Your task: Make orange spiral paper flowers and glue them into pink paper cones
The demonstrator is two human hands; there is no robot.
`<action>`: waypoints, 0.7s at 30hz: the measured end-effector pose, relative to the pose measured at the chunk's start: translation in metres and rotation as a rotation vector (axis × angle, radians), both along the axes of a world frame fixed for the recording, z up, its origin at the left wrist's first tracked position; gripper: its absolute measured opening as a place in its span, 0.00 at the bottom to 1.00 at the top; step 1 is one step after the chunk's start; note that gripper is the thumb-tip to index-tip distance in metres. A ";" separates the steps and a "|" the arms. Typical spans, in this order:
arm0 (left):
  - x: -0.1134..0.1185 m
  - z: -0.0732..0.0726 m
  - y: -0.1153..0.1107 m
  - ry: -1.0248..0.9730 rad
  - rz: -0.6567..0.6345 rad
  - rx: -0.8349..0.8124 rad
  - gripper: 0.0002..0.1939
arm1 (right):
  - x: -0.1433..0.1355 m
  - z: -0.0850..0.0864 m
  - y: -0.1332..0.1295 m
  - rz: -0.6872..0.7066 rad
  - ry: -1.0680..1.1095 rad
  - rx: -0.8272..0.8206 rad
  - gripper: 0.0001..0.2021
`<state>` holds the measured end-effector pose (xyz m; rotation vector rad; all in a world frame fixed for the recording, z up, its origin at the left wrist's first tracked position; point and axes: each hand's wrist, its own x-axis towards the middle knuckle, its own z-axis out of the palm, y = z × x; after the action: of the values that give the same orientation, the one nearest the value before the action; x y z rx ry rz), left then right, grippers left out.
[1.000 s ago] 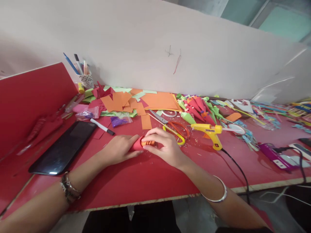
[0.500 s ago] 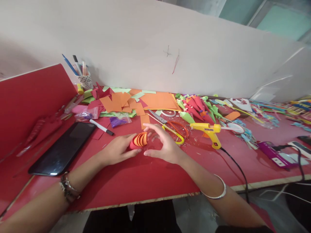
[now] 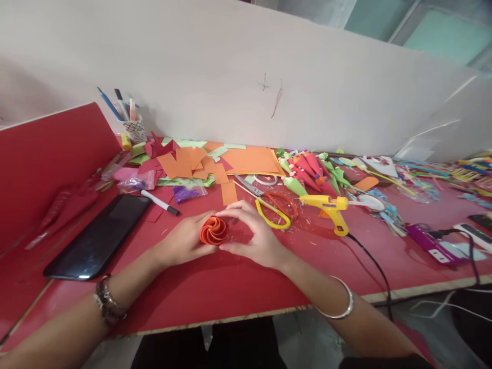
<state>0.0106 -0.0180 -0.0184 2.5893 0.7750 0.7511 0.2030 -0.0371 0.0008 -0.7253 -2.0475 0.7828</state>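
Observation:
An orange and red rolled paper flower (image 3: 214, 231) with swirled layers sits between my hands, its layered face turned up toward me. My left hand (image 3: 184, 238) grips it from the left, fingers behind and thumb in front. From the right, my right hand (image 3: 255, 237) reaches round it with thumb and forefinger, their tips at its edge. Just beyond my right hand lies a pair of scissors (image 3: 269, 200) with orange and yellow handles. A white marker (image 3: 159, 202) with a black cap rests beyond my left hand.
A yellow glue gun (image 3: 326, 207) stands right of the scissors, its black cord running off the front edge. A black phone (image 3: 100, 236) lies at left. Paper pieces (image 3: 184, 161), small paper cones (image 3: 309, 171) and a pen cup (image 3: 134, 129) line the back.
My right hand has moved left and closed in on the paper flower. The flower has turned so its swirled face now points toward me.

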 end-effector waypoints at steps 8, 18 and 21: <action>0.002 -0.002 0.002 0.068 0.019 -0.017 0.19 | -0.001 -0.005 0.000 0.018 -0.085 0.025 0.24; 0.004 0.004 -0.002 0.046 0.018 -0.162 0.12 | 0.001 -0.005 0.000 0.030 -0.055 0.048 0.19; 0.004 0.003 -0.001 0.051 -0.003 -0.167 0.11 | 0.001 -0.005 -0.001 0.025 -0.034 0.036 0.19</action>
<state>0.0142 -0.0187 -0.0156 2.4670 0.8125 0.5945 0.2039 -0.0376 -0.0042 -0.6990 -2.0996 0.7506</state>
